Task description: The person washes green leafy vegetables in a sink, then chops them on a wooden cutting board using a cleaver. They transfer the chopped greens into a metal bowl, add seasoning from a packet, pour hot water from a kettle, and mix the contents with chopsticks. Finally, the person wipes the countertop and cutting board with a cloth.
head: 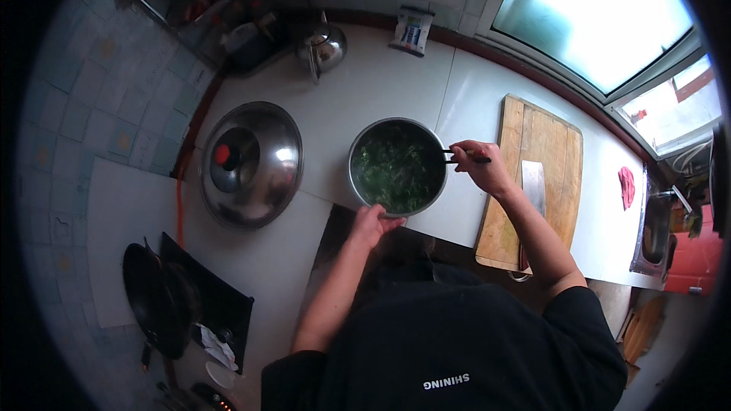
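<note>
A round metal pot (352, 174) stands at the counter's front edge. Inside it are chopped leafy greens (394, 168), dark and wet-looking. My left hand (370, 227) grips the near side of the pot, with the thumb at the rim. Between the fingers of my right hand (480, 168) is a pair of dark chopsticks (450, 157). They reach over the pot's right rim, and their tips cannot be made out against the dark inside. Right of that hand lies a wooden cutting board (548, 131), bearing a cleaver (533, 177) partly hidden by my right forearm.
A domed metal lid (268, 182) with a red-topped knob lies left of the pot. Behind are a metal kettle (328, 48) and a printed packet (412, 31). A black wok (151, 297) sits at lower left. Far right, a pink cloth (626, 188) lies near a sink (655, 228).
</note>
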Demonstrator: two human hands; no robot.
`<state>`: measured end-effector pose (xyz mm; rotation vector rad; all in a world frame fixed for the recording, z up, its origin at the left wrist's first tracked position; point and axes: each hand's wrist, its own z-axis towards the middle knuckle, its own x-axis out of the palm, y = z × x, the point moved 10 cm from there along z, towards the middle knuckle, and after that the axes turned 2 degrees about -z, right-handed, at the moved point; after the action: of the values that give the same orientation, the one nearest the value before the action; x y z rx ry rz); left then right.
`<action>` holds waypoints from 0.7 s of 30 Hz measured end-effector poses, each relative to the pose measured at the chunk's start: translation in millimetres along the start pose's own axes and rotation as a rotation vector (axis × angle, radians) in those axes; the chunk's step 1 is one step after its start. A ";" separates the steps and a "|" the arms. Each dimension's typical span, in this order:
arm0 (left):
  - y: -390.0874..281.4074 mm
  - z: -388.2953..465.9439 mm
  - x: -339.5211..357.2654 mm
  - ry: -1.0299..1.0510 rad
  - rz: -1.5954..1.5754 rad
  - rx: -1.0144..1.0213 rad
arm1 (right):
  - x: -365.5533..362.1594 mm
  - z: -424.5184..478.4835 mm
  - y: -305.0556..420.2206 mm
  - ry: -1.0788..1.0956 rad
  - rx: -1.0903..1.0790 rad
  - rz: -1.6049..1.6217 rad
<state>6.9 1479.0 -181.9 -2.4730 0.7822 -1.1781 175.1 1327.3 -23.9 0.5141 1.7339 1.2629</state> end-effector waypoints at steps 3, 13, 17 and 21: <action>-0.2 -0.1 3.7 -0.011 0.009 -0.007 | 17.1 -12.9 -21.8 0.006 0.060 0.122; -3.0 -4.4 6.2 0.005 0.001 0.010 | 48.3 -20.3 10.9 0.161 -0.115 -0.170; 1.7 1.2 -1.4 -0.007 0.005 -0.004 | -9.8 -6.9 24.5 -0.035 -0.045 -0.117; 1.4 3.2 4.5 0.010 -0.006 0.014 | 30.6 -19.7 -11.4 0.134 0.120 -0.018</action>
<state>11.3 1475.4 -181.7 -2.4613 0.7676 -1.1950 144.8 1335.4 -45.7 0.4907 1.9308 1.2094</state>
